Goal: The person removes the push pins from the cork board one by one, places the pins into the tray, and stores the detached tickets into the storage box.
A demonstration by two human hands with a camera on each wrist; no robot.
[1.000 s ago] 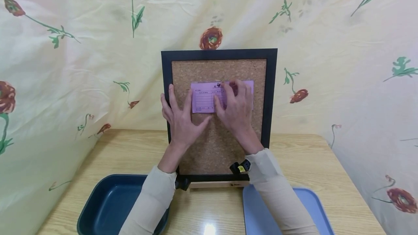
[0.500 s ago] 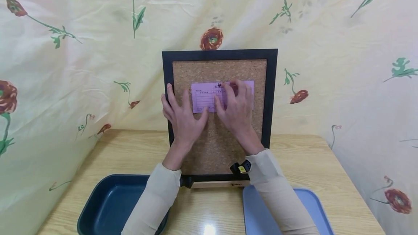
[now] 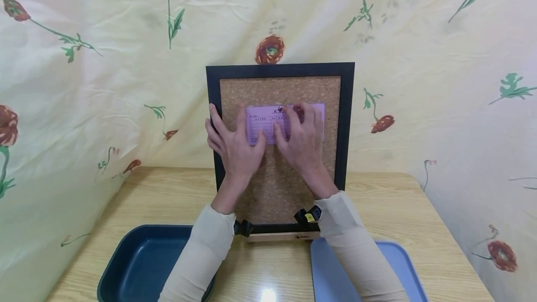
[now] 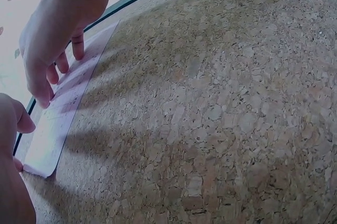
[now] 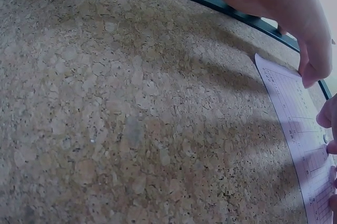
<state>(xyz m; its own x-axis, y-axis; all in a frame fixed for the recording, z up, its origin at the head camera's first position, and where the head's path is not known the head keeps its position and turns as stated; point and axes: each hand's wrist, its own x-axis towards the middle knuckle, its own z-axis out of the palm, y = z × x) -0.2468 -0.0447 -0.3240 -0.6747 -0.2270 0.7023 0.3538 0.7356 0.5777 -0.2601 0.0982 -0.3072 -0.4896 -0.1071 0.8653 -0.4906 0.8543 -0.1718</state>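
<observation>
A framed corkboard (image 3: 277, 190) stands upright, with a purple printed slip (image 3: 262, 122) lying flat against its upper middle. My right hand (image 3: 302, 141), fingers bent, holds the slip from the right; its palm and fingers cover much of that half. The fingertips meet the paper in the left wrist view. My left hand (image 3: 239, 146) is spread at the slip's left end, its thumb over the slip's lower part and its outer fingers on the black frame (image 3: 213, 87). A dark mark (image 3: 280, 109) shows beside my right index fingertip; I cannot tell whether it is print.
A dark blue tray (image 3: 144, 269) stands at the left on the wooden table (image 3: 386, 209). Partly under my right sleeve lies a light blue tray (image 3: 398, 264). Behind the board hangs a flowered cloth (image 3: 189, 83).
My left hand has shifted slightly right, and its thumb has swung upward from below the slip to over its lower part. The right hand stays in place on the slip.
</observation>
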